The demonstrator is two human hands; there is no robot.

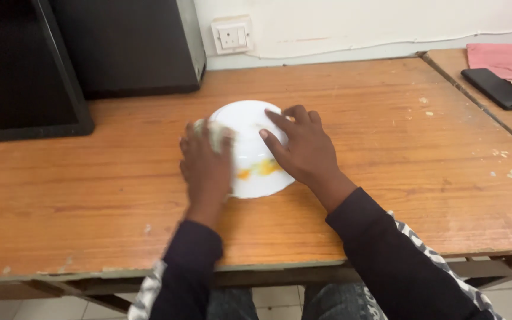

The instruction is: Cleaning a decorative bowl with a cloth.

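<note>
A white bowl (250,124) with an orange and yellow pattern lies upside down on the wooden table (386,148). My right hand (303,148) rests flat on the bowl's right side, fingers spread. My left hand (205,163) presses a pale crumpled cloth (214,131) against the bowl's left side; the hand and cloth are blurred with motion.
A black monitor (19,71) and a black box (131,41) stand at the back left. A wall socket (232,35) is behind. On a second table at the right lie a black phone (498,88) and a pink cloth (505,59).
</note>
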